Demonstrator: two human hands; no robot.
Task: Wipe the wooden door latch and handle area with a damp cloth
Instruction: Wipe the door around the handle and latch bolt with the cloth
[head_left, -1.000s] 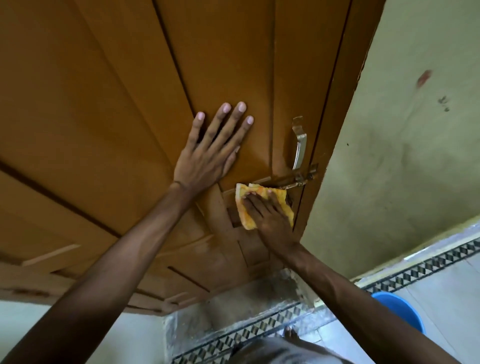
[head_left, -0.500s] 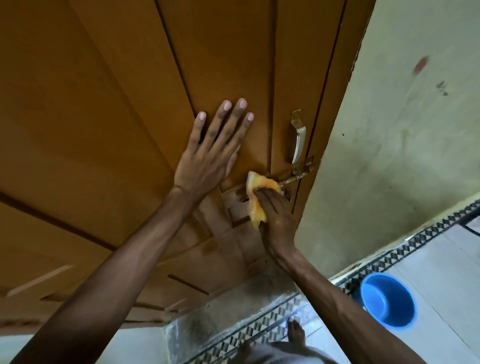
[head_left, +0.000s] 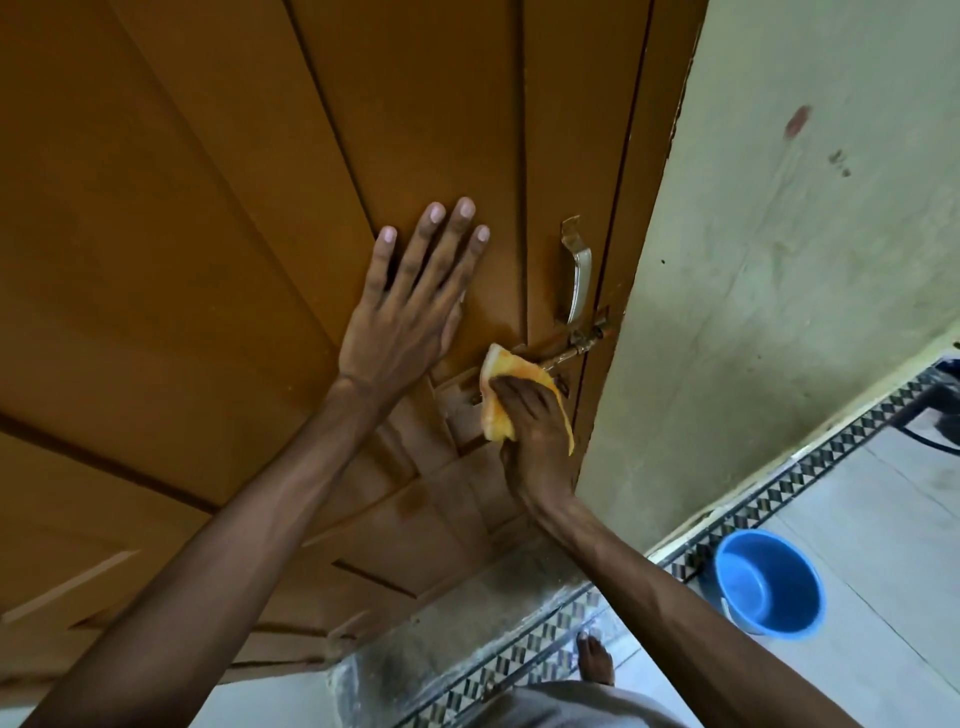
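Note:
A brown wooden door (head_left: 260, 208) fills the left and middle of the view. A metal pull handle (head_left: 577, 273) stands near its right edge, with a sliding bolt latch (head_left: 582, 340) just below it. My right hand (head_left: 535, 436) presses a folded yellow cloth (head_left: 498, 395) against the door at the left end of the latch. The cloth covers that end of the bolt. My left hand (head_left: 410, 306) lies flat on the door panel left of the handle, fingers spread, holding nothing.
A pale green wall (head_left: 779, 260) meets the door frame on the right. A blue bucket (head_left: 769, 590) stands on the tiled floor at lower right, beside a patterned tile border (head_left: 545, 649). My bare foot (head_left: 595, 660) shows at the bottom.
My right hand has bunched the cloth and slid it slightly up and left along the latch. The view has tilted down, showing more of the blue bucket. My left hand stays flat.

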